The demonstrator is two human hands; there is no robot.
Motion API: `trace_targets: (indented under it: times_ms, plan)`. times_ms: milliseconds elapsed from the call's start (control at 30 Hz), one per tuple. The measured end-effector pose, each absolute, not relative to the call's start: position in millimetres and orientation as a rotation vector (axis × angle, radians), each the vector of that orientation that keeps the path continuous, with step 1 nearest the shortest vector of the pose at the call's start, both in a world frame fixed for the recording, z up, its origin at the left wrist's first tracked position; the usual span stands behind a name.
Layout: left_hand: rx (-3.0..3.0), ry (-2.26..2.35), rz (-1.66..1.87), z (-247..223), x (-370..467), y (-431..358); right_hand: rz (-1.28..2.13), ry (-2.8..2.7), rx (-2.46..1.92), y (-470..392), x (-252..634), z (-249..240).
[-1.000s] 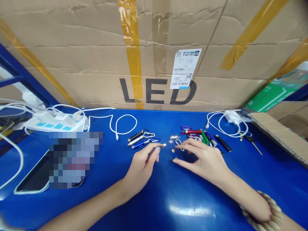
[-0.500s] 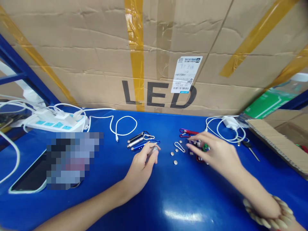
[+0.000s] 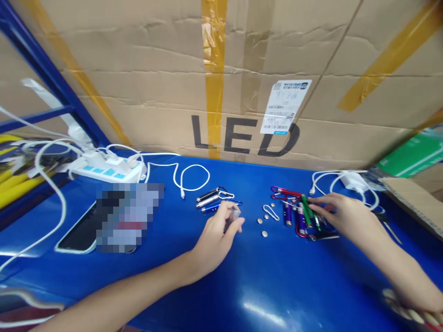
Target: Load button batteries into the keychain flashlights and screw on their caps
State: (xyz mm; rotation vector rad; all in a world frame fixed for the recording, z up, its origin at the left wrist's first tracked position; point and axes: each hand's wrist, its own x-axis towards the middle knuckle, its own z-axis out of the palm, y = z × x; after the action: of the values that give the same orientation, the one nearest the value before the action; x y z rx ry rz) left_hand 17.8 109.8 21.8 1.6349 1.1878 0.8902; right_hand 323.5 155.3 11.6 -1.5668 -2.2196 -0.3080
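Note:
My left hand [image 3: 219,235] is closed around a small silvery cylinder [image 3: 235,215], just below a black, a silver and a blue penlight [image 3: 212,206] with clips. My right hand [image 3: 341,214] reaches into a pile of penlights at the right, its fingertips at a green penlight [image 3: 306,212]; whether they grip it is unclear. Purple penlights [image 3: 287,214] and a red one [image 3: 289,192] lie beside it. Between the hands are a loose silver carabiner clip [image 3: 271,212] and several button cells [image 3: 264,234] on the blue table [image 3: 207,295].
A large cardboard box [image 3: 155,101] marked LED stands behind the table. At the left are a power strip [image 3: 107,171], white cables and a phone [image 3: 78,230] beside a pixelated area. A white charger [image 3: 355,181], a key [image 3: 392,230] and a cardboard piece [image 3: 413,203] sit at the right.
The view has shifted left. My right hand has moved rightwards over the penlight pile, uncovering the purple and green penlights. My left hand keeps its hold on the silvery cylinder.

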Motion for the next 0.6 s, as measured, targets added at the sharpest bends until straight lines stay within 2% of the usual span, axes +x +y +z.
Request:
trace_targets:
  times_ms: [133, 233, 600]
  plan:
    - [1.648, 1.127, 0.903, 21, 17, 108, -0.458, -2.154, -1.433, 150, 313, 21]
    - [1.691, 1.101, 0.858, 22, 16, 106, -0.405, -2.108, -1.435, 144, 297, 28]
    - [1.759, 1.077, 0.814, 23, 15, 106, 0.338, -2.384, -1.146, 121, 239, 25]
